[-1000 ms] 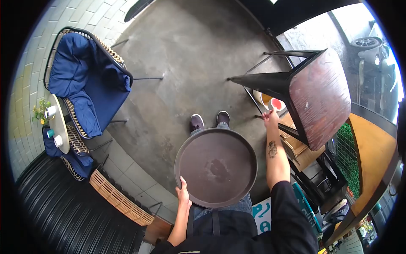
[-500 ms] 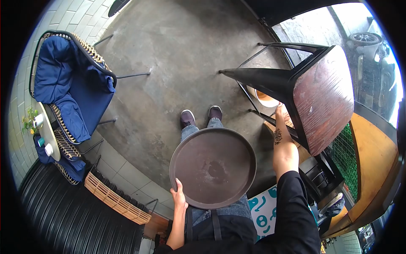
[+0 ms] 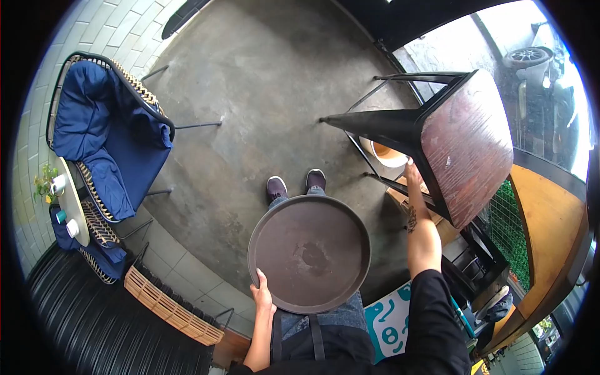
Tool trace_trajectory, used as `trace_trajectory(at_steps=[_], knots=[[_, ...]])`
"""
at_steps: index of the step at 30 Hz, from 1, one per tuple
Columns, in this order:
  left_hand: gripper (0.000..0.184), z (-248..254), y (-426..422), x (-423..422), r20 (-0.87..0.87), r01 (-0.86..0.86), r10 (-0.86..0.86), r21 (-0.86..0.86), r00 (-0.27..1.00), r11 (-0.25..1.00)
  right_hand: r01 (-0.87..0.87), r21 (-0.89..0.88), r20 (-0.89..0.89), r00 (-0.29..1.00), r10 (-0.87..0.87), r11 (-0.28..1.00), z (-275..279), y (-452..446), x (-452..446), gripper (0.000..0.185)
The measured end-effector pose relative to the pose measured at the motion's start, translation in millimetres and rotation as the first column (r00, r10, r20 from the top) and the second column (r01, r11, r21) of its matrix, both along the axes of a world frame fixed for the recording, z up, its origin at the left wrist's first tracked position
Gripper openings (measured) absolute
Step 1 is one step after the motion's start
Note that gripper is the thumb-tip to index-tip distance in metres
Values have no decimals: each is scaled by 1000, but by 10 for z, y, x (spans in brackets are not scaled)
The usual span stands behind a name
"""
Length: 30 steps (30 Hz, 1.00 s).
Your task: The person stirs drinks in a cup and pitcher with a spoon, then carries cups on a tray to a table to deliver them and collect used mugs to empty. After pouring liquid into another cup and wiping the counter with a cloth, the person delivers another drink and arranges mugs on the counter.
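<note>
My left hand (image 3: 264,295) grips the near-left rim of a large round brown serving tray (image 3: 294,250), with the thumb on top. The tray is bare apart from a worn dark patch in its middle, and is held level in front of my waist. My right arm stretches forward beside a stool. At its end, my right hand (image 3: 414,175) closes at the rim of a white round container (image 3: 389,156) with an orange-brown inside. The stool's frame hides part of that hand and container.
The black-legged stool (image 3: 469,150) has a worn reddish seat and stands close to my right arm. A wicker chair (image 3: 144,140) with blue cushions is on the left, near a small table (image 3: 74,194) with cups and a plant. A slatted wooden piece (image 3: 169,303) lies lower left.
The whole view has shifted slightly, with the stool and container appearing a little lower and further left. Both hands keep their places on the tray and the container.
</note>
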<state>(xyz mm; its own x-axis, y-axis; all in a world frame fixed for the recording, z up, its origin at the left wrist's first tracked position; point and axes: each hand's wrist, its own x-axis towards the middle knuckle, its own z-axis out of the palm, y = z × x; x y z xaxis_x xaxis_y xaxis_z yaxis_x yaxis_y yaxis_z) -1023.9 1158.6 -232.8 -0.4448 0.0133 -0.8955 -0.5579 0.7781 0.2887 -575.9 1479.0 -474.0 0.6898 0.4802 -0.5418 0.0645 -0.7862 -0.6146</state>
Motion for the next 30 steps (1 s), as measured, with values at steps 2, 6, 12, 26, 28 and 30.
trace_trajectory(at_steps=[2,6,12,26,28,30], knots=[[95,-104,-21,-47,50,3,-4,17,999,1000,40,74,-103,994,-32,996,99,-144,-242,29],[96,-227,36,-154,27,14,-15,18,1000,1000,297,159,-616,775,-140,942,587,-604,-632,33],[96,-33,395,-510,-41,208,-204,111,978,972,82,248,-675,730,111,965,2130,-1551,-1355,26],[91,1000,680,36,-46,718,-829,529,558,453,145,475,-552,818,165,868,4100,-4352,-2645,35],[90,1453,427,339,78,662,-932,684,353,308,200,502,-488,869,85,841,4240,-4813,-2655,34],[87,1491,195,480,67,704,-979,685,194,186,222,540,-345,938,-27,812,4317,-5246,-2860,35]])
